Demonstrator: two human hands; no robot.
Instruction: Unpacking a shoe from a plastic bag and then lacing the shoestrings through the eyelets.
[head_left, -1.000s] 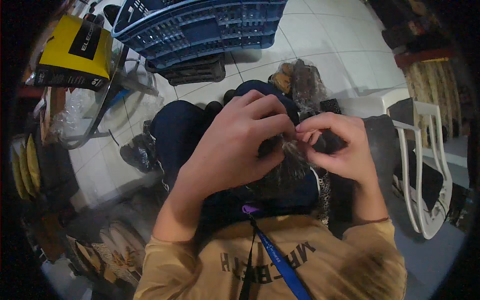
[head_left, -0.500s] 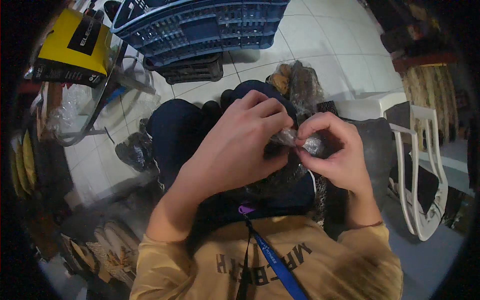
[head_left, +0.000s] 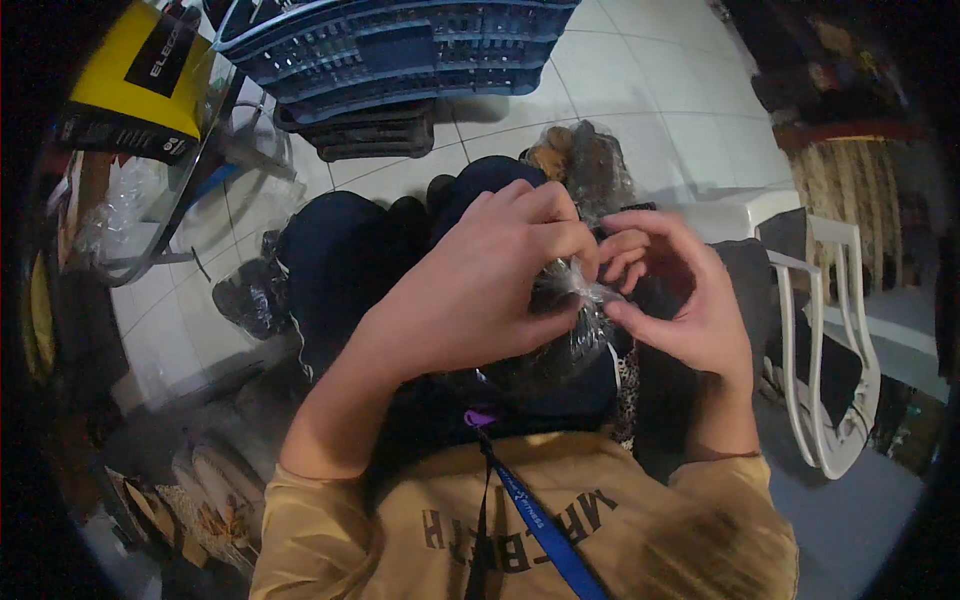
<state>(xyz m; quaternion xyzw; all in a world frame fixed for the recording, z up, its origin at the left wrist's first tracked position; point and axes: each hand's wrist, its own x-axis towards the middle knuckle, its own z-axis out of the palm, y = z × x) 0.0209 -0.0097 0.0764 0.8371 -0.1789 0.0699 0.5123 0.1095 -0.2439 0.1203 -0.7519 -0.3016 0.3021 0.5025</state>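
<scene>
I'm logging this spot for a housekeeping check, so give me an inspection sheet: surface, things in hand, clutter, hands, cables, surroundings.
Surface: hands are above a lap in dark navy trousers; white-tiled floor beyond.
Things in hand: bunched clear plastic; any contents are too dark to tell.
Clutter: brown plastic-wrapped bundle past the knees; dark plastic-wrapped bundle to their left.
Hands: left hand pinches the plastic; right hand has its thumb against it, grip unclear.
Cables: none made out for certain; a blue fabric lanyard crosses the tan shirt.
Surroundings: blue latticed plastic crate ahead; yellow-and-black package far left; white plastic chair right.
</scene>
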